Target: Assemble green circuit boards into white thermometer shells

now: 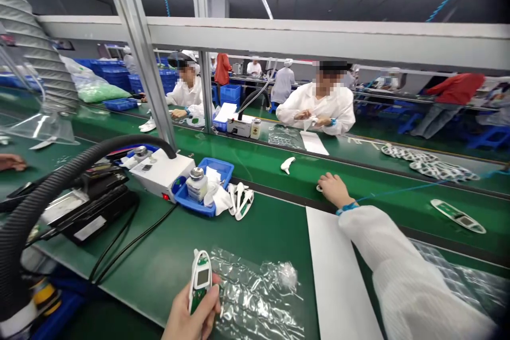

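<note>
Green workbench spans the near side; there the left hand is clamped around a white device housing with exposed circuit board. Farther right, the right hand partly covers a small white part on the conveyor belt; whether gripped, I cannot tell.

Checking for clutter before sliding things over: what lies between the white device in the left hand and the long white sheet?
In the head view, crumpled clear plastic lies on the green bench between the device and the white sheet.
</note>
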The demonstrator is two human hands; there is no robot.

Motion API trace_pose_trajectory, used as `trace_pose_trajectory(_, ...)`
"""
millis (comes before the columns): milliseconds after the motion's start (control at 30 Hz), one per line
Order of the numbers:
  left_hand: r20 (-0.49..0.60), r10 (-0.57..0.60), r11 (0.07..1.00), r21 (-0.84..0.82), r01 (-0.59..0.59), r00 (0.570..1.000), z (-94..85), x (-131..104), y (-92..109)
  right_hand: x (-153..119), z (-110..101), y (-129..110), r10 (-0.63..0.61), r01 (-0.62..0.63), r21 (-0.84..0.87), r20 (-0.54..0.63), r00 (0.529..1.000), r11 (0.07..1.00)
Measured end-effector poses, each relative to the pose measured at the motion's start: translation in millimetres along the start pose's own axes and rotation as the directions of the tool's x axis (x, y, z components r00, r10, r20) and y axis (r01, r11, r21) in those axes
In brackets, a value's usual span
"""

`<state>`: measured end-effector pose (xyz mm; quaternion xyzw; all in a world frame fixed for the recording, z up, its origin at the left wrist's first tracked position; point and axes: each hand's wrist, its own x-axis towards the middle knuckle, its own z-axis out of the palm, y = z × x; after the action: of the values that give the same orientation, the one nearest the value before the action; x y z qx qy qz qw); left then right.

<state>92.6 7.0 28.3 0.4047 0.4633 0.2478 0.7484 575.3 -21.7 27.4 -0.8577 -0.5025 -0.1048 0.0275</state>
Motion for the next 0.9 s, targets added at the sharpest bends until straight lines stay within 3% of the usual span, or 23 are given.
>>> trace_pose_trajectory(133, -0.046, 0.097, 0.992, 0.081, -0.094, 0.994, -14.4, -1.8, -2.3, -21.0, -22.4, -35.9, 0.028, -0.022, 0.063, -0.095, 0.995, 0.998)
trace_pose_trajectory(233, -0.082, 0.142, 0.986, 0.103, -0.134, 0.986, -13.6, -7.2, -12.2, -72.1, -44.2, -95.7, -0.003, 0.035, 0.264, -0.119, 0.993, 0.964)
trace_pose_trajectory(300, -0.068, 0.136, 0.986, 0.104, -0.129, 0.988, -9.3, -13.8, -22.6, -119.3, -56.7, -148.6, -0.096, 0.095, 0.707, -0.039, 0.995, 0.700)
trace_pose_trajectory(367, -0.047, 0.132, 0.987, 0.103, -0.126, 0.990, -6.2, -22.7, -34.5, -166.3, -65.0, -202.3, -0.155, -0.010, 0.902, 0.085, 0.984, 0.432)
trace_pose_trajectory(433, -0.022, 0.133, 0.983, 0.129, -0.130, 0.991, -8.2, -32.9, -45.5, -202.9, -68.2, -248.2, -0.189, -0.112, 0.950, 0.172, 0.967, 0.293)
trace_pose_trajectory(533, -0.018, 0.157, 0.963, 0.226, -0.149, 0.987, -24.6, -46.7, -55.2, -228.8, -65.7, -293.0, -0.231, -0.175, 0.962, 0.222, 0.947, 0.207)
trace_pose_trajectory(600, -0.082, 0.194, 0.946, 0.279, -0.164, 0.978, -41.8, -52.2, -56.8, -230.2, -60.8, -308.9, -0.241, -0.130, 0.965, 0.185, 0.953, 0.229)
trace_pose_trajectory(633, -0.130, 0.217, 0.941, 0.292, -0.172, 0.967, -50.6, -53.5, -56.6, -228.6, -57.6, -314.3, -0.232, -0.074, 0.957, 0.142, 0.962, 0.282)
trace_pose_trajectory(733, -0.242, 0.257, 0.932, 0.318, -0.174, 0.936, -72.0, -52.7, -55.8, -223.7, -44.9, -326.3, -0.183, 0.092, 0.830, 0.012, 0.983, 0.550)
trace_pose_trajectory(800, -0.254, 0.256, 0.927, 0.338, -0.162, 0.933, -80.2, -49.8, -56.3, -224.1, -34.9, -333.5, -0.159, 0.104, 0.720, 0.009, 0.987, 0.686)
trace_pose_trajectory(900, -0.216, 0.246, 0.916, 0.370, -0.154, 0.945, -85.6, -45.3, -58.3, -228.0, -22.8, -343.5, -0.109, 0.069, 0.635, 0.024, 0.994, 0.769)
